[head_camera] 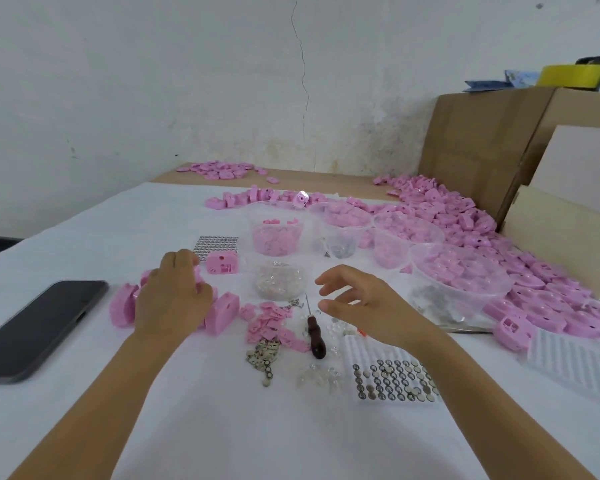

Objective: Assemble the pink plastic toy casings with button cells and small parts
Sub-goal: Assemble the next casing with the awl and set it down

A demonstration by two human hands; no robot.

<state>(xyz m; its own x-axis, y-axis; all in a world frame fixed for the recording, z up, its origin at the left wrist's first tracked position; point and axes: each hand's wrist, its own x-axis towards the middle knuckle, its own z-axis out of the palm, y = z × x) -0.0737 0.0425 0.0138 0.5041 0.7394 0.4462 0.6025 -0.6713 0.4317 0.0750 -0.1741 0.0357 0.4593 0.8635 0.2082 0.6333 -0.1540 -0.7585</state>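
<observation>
**Item 1, left hand** (174, 292): down on the cluster of casings (222, 315) left of centre, with my fingers curled round at least one of them (my knuckles hide which).

**Item 2, right hand** (354, 303): empty, fingers spread wide and loosely bent. It hovers above the awl (315, 336), near the bowl (279, 280) of clear bits.

**Item 3, cells** (392, 375): in a white tray beside my right forearm, with several pockets vacant.

**Item 4, small parts** (271, 323): pink scraps heaped between the casings and the awl.

**Item 5, phone** (39, 327): screen dark, at the far left of the surface (222, 427), well apart from the work.

**Item 6, heap** (465, 216): more casings banked along the right.

**Hazards, as I judge them:**
- My right forearm passes close over the cell tray, so a careless sweep could scatter the cells into the clear bits.
- The awl's point faces away from me toward the bowl. A blind reach for the bowl could catch it.
- Lifting one casing out of so tight a cluster may tip its neighbours.
- The small parts lie loose and mixed, so I could easily pinch the wrong one.

**Writing:** none legible. The patterned sheet (217, 244) behind the casings is too small to read, and the phone shows no mark.
</observation>
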